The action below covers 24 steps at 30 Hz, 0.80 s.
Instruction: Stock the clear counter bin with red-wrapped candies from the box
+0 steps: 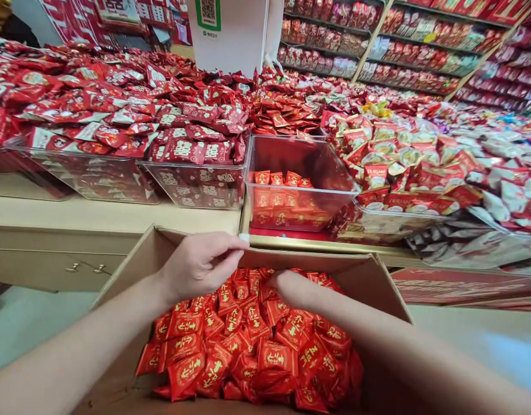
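Observation:
An open cardboard box (330, 262) in front of me holds a heap of small red packets (276, 357) with gold lettering. Over the box's far left part, my left hand (205, 262) is closed in a pinch; a small white bit (244, 237) shows at its fingertips, too small to name. My right hand (291, 289) reaches down into the packets near the far wall, its fingers hidden among them. Just beyond the box stands a clear plastic bin (300, 187) with a low layer of similar red packets (283, 202) in it.
Clear bins heaped with dark red packets (192, 144) stand on the left counter. More bins with red and cream packets (399, 161) are on the right. A white board with a QR code (228, 34) rises behind. Stocked shelves (356, 43) line the back.

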Each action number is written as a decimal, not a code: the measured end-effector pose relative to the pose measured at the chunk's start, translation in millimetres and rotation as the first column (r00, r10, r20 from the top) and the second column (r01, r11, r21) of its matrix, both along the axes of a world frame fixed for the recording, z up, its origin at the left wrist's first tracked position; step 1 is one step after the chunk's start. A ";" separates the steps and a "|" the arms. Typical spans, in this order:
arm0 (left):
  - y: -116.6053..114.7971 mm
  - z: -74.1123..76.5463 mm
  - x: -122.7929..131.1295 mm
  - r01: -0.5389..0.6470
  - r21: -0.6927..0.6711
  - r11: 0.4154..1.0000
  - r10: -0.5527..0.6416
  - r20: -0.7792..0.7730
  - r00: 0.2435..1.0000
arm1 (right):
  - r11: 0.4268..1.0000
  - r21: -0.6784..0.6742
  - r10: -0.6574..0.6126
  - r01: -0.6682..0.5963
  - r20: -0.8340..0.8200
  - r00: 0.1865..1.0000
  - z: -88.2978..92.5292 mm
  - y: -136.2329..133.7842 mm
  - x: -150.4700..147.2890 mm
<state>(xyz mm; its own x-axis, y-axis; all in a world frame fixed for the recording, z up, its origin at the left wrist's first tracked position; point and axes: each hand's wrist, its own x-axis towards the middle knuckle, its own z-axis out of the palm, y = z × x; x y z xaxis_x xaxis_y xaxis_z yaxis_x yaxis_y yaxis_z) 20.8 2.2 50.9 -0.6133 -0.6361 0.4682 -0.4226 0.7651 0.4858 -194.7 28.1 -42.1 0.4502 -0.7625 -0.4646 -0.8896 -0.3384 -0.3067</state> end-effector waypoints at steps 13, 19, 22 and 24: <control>-6.8 -32.6 -7.1 0.047 0.298 0.954 -0.107 0.187 0.977 | 0.994 -0.112 -0.018 0.003 -0.127 0.992 -11.4 4.4 23.7; -6.2 -31.8 -7.3 0.093 0.288 0.953 -0.160 0.222 0.962 | 0.992 -0.103 0.074 -0.078 -0.045 0.996 -3.1 -2.9 16.7; -6.2 -35.3 -7.2 0.063 0.345 0.936 -0.142 0.206 0.968 | 0.996 -0.080 0.057 -0.044 0.174 0.983 -5.2 -4.7 9.6; -5.6 -40.6 -7.6 0.012 0.452 0.892 -0.093 0.157 0.983 | 0.996 -0.029 -0.067 0.088 0.424 0.903 -2.1 -5.1 7.9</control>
<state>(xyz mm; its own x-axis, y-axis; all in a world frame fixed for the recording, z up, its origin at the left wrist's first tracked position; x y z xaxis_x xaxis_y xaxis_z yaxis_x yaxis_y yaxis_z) 13.2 -3.3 10.3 -0.6961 -0.7174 0.0272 -0.4944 0.5065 0.7064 -186.8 23.0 -44.2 0.5350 -0.8189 -0.2076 -0.7042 -0.2965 -0.6451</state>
